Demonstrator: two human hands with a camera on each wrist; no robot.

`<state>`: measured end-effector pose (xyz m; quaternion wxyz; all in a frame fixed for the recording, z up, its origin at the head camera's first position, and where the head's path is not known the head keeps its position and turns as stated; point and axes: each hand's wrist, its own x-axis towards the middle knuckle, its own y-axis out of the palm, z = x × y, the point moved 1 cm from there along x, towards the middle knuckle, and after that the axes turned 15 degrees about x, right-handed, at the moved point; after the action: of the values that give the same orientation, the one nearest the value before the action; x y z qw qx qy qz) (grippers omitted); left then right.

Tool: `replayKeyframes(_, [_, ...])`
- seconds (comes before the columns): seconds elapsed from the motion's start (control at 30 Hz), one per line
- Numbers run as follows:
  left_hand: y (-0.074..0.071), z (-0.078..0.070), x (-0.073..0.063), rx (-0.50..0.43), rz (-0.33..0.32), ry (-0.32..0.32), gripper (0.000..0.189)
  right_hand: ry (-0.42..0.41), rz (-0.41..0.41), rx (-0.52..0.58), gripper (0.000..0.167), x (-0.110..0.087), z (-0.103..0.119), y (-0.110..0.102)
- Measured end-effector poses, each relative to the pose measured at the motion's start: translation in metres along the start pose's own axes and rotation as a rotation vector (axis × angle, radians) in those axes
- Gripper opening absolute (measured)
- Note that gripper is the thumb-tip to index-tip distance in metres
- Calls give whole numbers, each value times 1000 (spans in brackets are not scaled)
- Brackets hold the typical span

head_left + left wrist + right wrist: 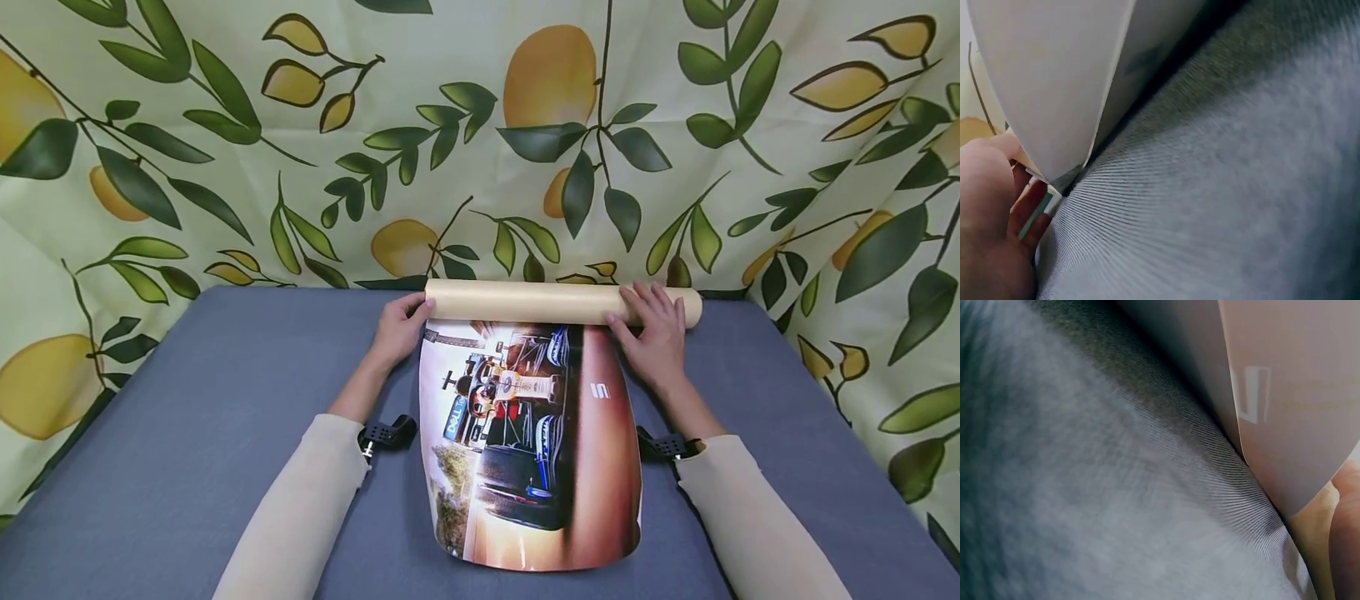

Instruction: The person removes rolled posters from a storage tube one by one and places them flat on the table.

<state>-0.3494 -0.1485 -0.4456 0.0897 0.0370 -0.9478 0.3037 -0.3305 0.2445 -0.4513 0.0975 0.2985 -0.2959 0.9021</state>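
A beige cardboard tube [525, 302] lies crosswise at the far side of the table. From under its near side a glossy poster [607, 467] of a racing car runs toward me, its sides bowed up and its near edge curved. My left hand [399, 329] grips the tube's left end by the poster's corner, thumb in front and fingers behind. My right hand [654, 337] rests on the tube near its right end, fingers extended over the top and thumb at the near side. In the right wrist view the poster's raised edge [1297, 437] hides most of that hand.
Grey-blue cloth [247, 417] covers the table. Behind it and at both sides hangs a fabric backdrop [465, 50] printed with leaves and fruit. Black wrist camera mounts [390, 432] sit at both cuffs, close to the poster's sides.
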Motion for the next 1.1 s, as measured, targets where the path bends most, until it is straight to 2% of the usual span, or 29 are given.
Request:
replayKeyframes(0.13, [-1,2,-1,-25,32,-12,35,18,29,11,48,0,2,1])
replayKeyframes(0.3, [-3,1,-1,-60,77,-58,36,14,22,17,48,-1,3,1])
replayKeyframes(0.47, [-4,0,0,-67,89,-83,36,9,18,7,48,-1,3,0])
replayKeyframes(0.87, [-8,-1,0,-48,-22,-145,34,7,24,5,48,-1,3,-2])
replayKeyframes(1.1, [-15,6,2,-81,-34,-192,35,-4,30,-16,48,-2,4,-3])
